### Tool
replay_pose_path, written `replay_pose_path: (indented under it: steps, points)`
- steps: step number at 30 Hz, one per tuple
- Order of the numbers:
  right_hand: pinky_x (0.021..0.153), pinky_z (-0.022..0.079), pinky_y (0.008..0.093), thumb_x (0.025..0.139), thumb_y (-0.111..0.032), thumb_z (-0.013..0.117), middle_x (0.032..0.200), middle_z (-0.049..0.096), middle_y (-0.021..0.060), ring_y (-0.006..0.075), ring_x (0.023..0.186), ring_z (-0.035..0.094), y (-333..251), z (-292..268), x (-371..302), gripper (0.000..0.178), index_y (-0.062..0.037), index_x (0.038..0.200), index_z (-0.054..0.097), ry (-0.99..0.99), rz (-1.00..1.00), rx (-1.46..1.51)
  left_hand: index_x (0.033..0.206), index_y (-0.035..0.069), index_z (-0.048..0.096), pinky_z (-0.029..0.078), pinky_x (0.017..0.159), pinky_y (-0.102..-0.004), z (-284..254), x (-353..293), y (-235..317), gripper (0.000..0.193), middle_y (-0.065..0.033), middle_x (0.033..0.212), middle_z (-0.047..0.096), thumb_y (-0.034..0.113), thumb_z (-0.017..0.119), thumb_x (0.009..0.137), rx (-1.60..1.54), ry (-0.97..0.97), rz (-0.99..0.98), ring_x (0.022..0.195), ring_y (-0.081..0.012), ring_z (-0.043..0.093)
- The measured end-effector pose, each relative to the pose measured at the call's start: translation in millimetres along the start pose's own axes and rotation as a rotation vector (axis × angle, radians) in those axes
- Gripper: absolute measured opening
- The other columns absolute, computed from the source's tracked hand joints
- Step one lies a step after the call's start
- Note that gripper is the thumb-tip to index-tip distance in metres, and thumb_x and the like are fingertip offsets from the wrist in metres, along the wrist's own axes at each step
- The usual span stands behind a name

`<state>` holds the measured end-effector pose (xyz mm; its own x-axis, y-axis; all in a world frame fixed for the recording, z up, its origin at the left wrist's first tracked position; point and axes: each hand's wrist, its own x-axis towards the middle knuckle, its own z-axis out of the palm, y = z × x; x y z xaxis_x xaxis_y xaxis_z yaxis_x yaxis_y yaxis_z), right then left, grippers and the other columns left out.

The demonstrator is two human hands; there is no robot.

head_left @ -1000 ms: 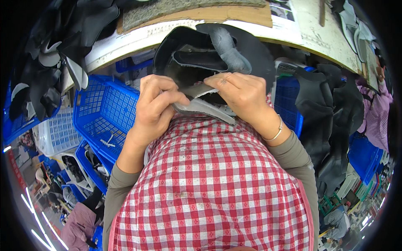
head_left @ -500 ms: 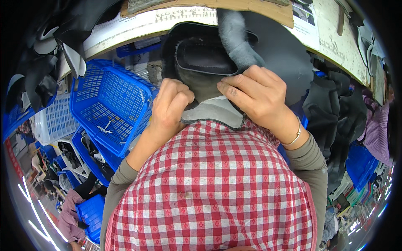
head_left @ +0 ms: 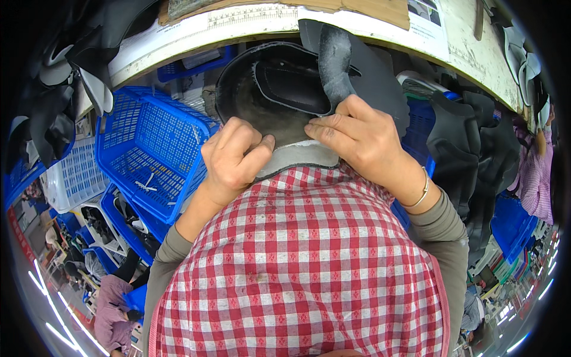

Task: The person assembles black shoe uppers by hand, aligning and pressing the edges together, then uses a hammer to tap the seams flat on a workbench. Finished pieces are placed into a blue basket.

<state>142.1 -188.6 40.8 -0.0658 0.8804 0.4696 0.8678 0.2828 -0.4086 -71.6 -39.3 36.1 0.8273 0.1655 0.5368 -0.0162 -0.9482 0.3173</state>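
A black leather boot upper (head_left: 244,98) lies against my front, its rounded opening turned up and its inner side showing. Along its near edge runs a pale grey band (head_left: 303,156), close to my checked apron. My left hand (head_left: 232,156) pinches the edge on the left, thumb pressed against the curled fingers. On the right, my right hand (head_left: 360,140) grips the same upper between thumb and fingers, beside the pale band. A grey, fuzzy-looking strip (head_left: 335,59) curves down the upper toward that hand. The fingertips partly hide the gripped edges.
Beyond the upper stands a white worktable (head_left: 250,27) with a printed ruler and a cardboard strip. At left is a blue plastic basket (head_left: 160,140) holding white scraps. Black leather pieces (head_left: 461,137) hang at right; others (head_left: 47,125) are at far left. A person (head_left: 113,306) is at lower left.
The upper has shifted and opened wider, showing more of its inside. My left hand has moved slightly left and down; my right hand stays nearly in place. Both keep their grip.
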Motion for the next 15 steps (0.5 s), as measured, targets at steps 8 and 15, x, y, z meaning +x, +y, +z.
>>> replay_pose_path:
  steps: [8, 15]
  points:
    - [0.071, 0.054, 0.0300, 0.072, -0.006, 0.073, 0.093, 0.074, 0.0020, 0.0175, 0.088, 0.063, -8.7, -9.8, 1.6, 0.030, -0.0045, 0.101, 0.077, -0.172, 0.048, 0.060, 0.080, 0.006, 0.068, 0.043, 0.049, -0.0317, -1.7, 6.3, 5.0, 0.023, -0.0044, 0.073, 0.052, 0.008, 0.076, 0.058, -0.033, -0.043, -0.128, 0.066, -0.0208, 0.056]
    - [0.086, 0.048, 0.0380, 0.067, -0.004, 0.072, 0.093, 0.071, 0.0085, 0.0252, 0.095, 0.062, -21.1, -25.4, 1.7, 0.053, 0.0009, 0.119, 0.072, -0.278, 0.131, -0.001, 0.084, 0.008, 0.068, 0.049, 0.057, -0.0364, -16.2, 41.2, 2.7, 0.029, -0.0048, 0.086, 0.056, -0.003, 0.074, 0.058, -0.001, -0.230, -0.231, 0.082, -0.0237, 0.059]
